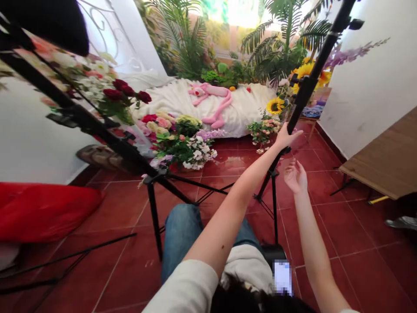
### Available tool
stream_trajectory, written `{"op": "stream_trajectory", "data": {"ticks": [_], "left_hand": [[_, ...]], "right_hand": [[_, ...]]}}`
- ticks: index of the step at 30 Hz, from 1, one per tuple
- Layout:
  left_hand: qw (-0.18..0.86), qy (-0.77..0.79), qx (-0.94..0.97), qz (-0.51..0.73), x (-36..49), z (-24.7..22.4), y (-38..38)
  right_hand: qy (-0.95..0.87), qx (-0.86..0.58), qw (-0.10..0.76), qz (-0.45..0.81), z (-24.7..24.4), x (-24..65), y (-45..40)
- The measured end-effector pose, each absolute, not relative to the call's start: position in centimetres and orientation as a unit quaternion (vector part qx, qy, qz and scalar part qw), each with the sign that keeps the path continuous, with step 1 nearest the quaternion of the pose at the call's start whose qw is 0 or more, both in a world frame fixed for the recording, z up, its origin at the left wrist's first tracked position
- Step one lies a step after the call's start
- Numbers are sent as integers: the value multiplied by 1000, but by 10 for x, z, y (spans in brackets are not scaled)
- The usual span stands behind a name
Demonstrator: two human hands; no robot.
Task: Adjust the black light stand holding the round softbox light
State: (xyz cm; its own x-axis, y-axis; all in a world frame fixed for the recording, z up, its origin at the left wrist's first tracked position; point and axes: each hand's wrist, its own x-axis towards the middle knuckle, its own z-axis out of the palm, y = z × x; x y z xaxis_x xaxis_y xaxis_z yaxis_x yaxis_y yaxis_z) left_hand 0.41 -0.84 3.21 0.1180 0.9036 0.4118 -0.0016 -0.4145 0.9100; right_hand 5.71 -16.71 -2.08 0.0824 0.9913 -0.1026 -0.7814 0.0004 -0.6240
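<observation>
My left hand (286, 137) is wrapped round the black pole of the right light stand (306, 87), its thumb side pointing to the right. Just below and to the right, my right hand (296, 176) is held palm up with loosely curled fingers, apart from the stand and holding nothing. The stand's tripod legs (274, 208) rest on the red tiles. A second black stand (107, 139) leans across the left side, with a dark lamp head (55, 21) at its top.
A pink plush toy (215, 93) lies on a white cloth (250, 104) behind flower bunches (185, 139). Sunflowers (275, 105) stand near the right pole. A brown board (384, 152) is at right, a red bag (45, 211) at left, and a phone (282, 277) near my lap.
</observation>
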Motion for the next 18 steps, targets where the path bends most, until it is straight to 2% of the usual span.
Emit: {"op": "stream_trajectory", "data": {"ticks": [3,7,13,16,18], "left_hand": [[461,343,636,516,8,31,-3],[496,316,639,495,0,32,4],[494,312,623,520,4,32,2],[471,327,623,532,6,30,4],[458,334,626,535,7,28,5]], "right_hand": [[-177,-217,672,686,-19,63,-156],[-144,-122,618,763,-20,61,-132],[-70,6,574,816,-17,64,-96],[-138,-44,600,786,-18,70,-90],[-252,-172,627,717,-20,70,-87]]}}
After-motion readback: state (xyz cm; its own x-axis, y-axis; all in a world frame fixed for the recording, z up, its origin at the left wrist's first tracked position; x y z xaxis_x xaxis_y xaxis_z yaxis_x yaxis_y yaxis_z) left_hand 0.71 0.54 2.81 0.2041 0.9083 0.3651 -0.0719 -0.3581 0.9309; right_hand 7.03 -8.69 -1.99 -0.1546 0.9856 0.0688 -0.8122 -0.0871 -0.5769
